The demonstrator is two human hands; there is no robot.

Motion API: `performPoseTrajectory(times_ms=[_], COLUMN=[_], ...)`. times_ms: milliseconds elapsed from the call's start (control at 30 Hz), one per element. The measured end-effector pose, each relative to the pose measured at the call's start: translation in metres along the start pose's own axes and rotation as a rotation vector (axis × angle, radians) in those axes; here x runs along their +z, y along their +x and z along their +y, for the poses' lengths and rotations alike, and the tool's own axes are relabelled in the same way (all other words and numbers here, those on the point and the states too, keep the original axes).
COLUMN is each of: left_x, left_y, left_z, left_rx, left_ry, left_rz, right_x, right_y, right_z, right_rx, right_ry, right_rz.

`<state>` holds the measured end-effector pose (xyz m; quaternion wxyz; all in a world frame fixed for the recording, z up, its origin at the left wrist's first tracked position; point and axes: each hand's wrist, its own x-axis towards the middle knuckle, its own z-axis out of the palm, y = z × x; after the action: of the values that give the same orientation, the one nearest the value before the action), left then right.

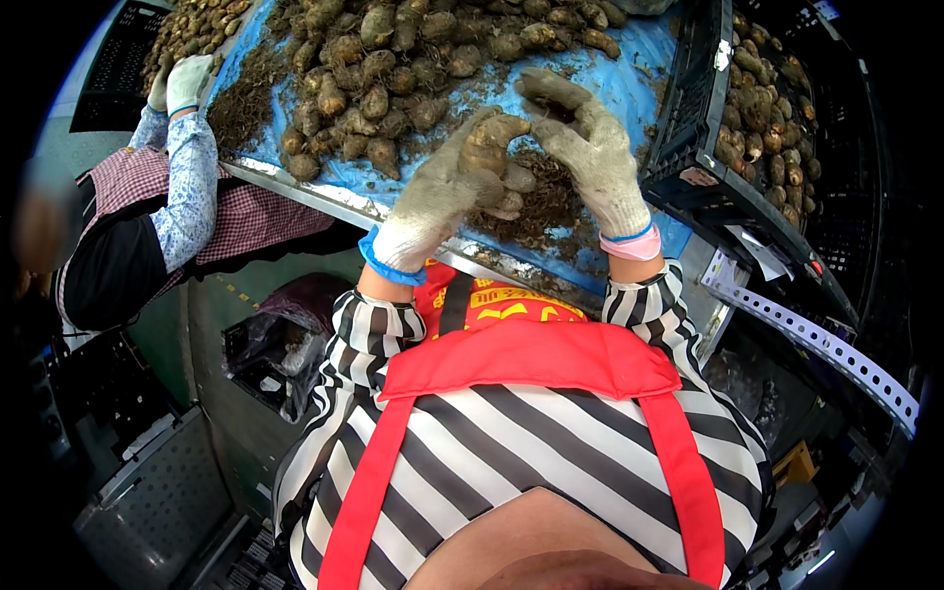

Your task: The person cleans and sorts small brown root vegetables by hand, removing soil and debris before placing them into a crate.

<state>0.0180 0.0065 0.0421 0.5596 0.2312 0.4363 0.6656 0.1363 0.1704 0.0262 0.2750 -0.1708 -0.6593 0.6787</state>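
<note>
My left hand (438, 192), in a soiled white knit glove, is closed around a brown taro corm (492, 143) above the near edge of the work table. My right hand (593, 147), gloved the same way, is just to the right of that corm. Its fingers are bent but apart, with nothing visible between them. Beneath both hands lies a heap of dark root fibres and soil (541, 211) on a blue plastic sheet (639, 88). Beyond my hands, a large pile of unsorted taro (374, 69) covers the far side of the table.
A black crate (678, 162) holding taro (772, 128) stands at the right. A perforated white metal strip (816, 339) runs below it. At the left, a co-worker's gloved hands (187, 84) touch another taro pile (202, 25). A bag-lined bin (280, 344) sits on the floor.
</note>
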Motion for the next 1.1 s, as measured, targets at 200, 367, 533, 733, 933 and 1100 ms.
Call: performPoseTrajectory(times_ms=[200,367,533,733,933,1100], left_x=[0.000,-0.002,-0.003,0.006,0.025,0.003], left_y=[-0.001,-0.004,-0.005,-0.005,0.001,0.005], left_z=[-0.010,-0.008,-0.014,-0.008,0.002,-0.020], left_rx=[0.005,0.000,0.049,0.125,-0.153,0.059], left_ry=[0.078,0.548,0.807,1.037,1.218,0.867], left_rz=[0.092,0.164,0.204,0.221,0.150,0.155], right_x=[0.004,0.005,0.005,0.001,0.003,0.005], right_y=[-0.005,-0.009,-0.012,-0.013,-0.007,-0.008], right_z=[-0.007,-0.017,-0.022,-0.019,-0.006,0.005], right_rx=[0.116,0.185,0.179,0.069,0.206,0.151], right_ry=[-0.050,-0.030,-0.100,-0.390,-0.439,-0.067], right_rz=[-0.182,-0.165,-0.152,-0.151,-0.120,-0.051])
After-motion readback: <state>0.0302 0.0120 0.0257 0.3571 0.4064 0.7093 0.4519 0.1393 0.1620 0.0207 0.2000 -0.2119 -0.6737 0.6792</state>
